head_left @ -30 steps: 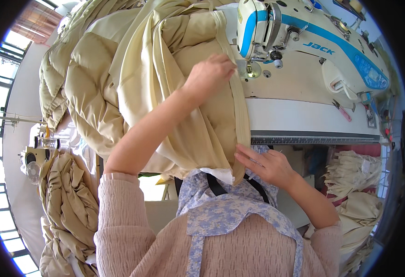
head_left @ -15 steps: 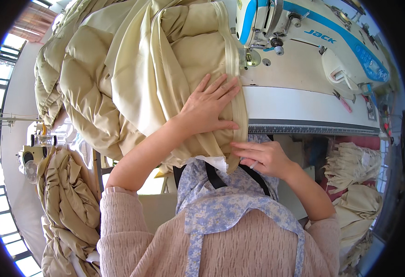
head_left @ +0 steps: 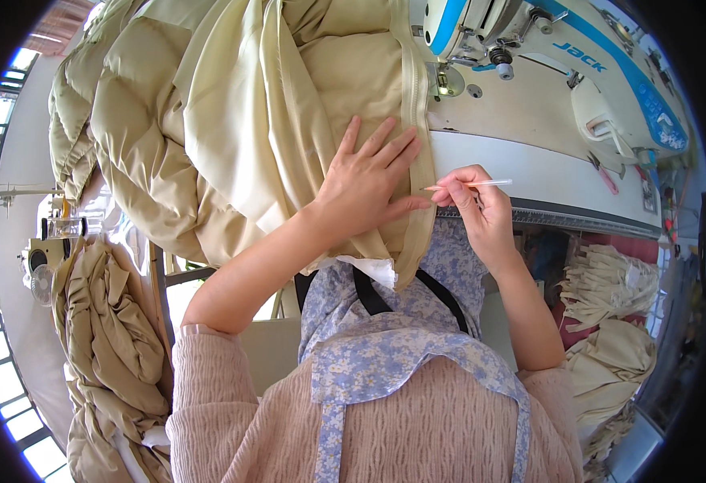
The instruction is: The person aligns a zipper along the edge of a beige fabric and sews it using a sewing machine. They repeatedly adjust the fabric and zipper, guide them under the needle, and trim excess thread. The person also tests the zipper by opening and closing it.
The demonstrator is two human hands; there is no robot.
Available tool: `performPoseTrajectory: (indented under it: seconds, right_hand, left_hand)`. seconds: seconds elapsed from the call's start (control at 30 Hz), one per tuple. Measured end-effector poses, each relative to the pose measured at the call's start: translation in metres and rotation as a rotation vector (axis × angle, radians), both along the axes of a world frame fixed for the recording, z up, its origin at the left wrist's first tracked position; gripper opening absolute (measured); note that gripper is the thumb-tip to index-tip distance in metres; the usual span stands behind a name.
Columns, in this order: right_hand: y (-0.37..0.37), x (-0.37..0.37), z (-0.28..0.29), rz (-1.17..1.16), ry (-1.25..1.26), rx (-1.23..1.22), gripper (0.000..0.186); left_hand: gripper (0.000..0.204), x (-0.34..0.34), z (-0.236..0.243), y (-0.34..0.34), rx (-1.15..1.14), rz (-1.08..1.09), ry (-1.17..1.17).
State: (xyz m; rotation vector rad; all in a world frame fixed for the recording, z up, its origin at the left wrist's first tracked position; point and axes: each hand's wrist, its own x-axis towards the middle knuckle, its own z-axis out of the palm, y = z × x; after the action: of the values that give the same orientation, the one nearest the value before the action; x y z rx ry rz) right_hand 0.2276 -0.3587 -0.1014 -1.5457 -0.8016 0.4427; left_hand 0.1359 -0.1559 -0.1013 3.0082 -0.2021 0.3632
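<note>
A beige padded garment (head_left: 345, 76) lies over the sewing table, its zipper edge (head_left: 417, 105) running along the right side. My left hand (head_left: 369, 177) rests flat on the cloth with its fingers spread, the thumb pointing toward that edge. Between the thumb and fingers of my right hand (head_left: 477, 205) is a slim, pale marking pen (head_left: 489, 183). Its tip is at the garment's right edge, close to my left thumb; whether it touches the cloth I cannot tell. A white piece of material (head_left: 378, 270) shows at the garment's near end.
A white and blue sewing machine (head_left: 562, 60) stands at the upper right, its presser foot area beside the garment. Pink-handled snips (head_left: 608, 179) lie on the table. A ruler strip (head_left: 562, 216) follows its front edge. Beige cloth piles (head_left: 111, 322) hang at left, with more bundles (head_left: 610, 278) lower right.
My right hand has risen from the garment's lower corner to its right edge, and the pen now shows plainly. My left hand stays flat on the cloth. The whole view has shifted slightly.
</note>
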Motion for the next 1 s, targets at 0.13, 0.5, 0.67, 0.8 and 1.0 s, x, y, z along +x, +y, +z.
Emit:
performPoseTrajectory:
  seconds: [0.13, 0.5, 0.67, 0.8, 1.0]
  right_hand:
    - [0.010, 0.004, -0.013, -0.016, -0.120, 0.039, 0.019]
    - [0.021, 0.003, -0.019, -0.006, -0.220, -0.023, 0.019]
    - [0.022, 0.003, -0.021, -0.013, -0.260, -0.033, 0.018]
    - [0.023, 0.003, -0.020, -0.007, -0.285, -0.059, 0.017]
    - [0.024, 0.002, -0.021, -0.010, -0.336, -0.077, 0.016]
  left_hand:
    - [0.086, 0.002, -0.007, -0.001, 0.007, 0.018, -0.024]
    - [0.093, -0.002, -0.003, 0.001, -0.003, 0.027, 0.024]
    - [0.094, -0.003, -0.003, 0.001, -0.002, 0.030, 0.035]
    - [0.094, -0.003, -0.003, 0.002, -0.010, 0.028, 0.033]
    - [0.094, -0.004, -0.002, 0.003, -0.013, 0.025, 0.026]
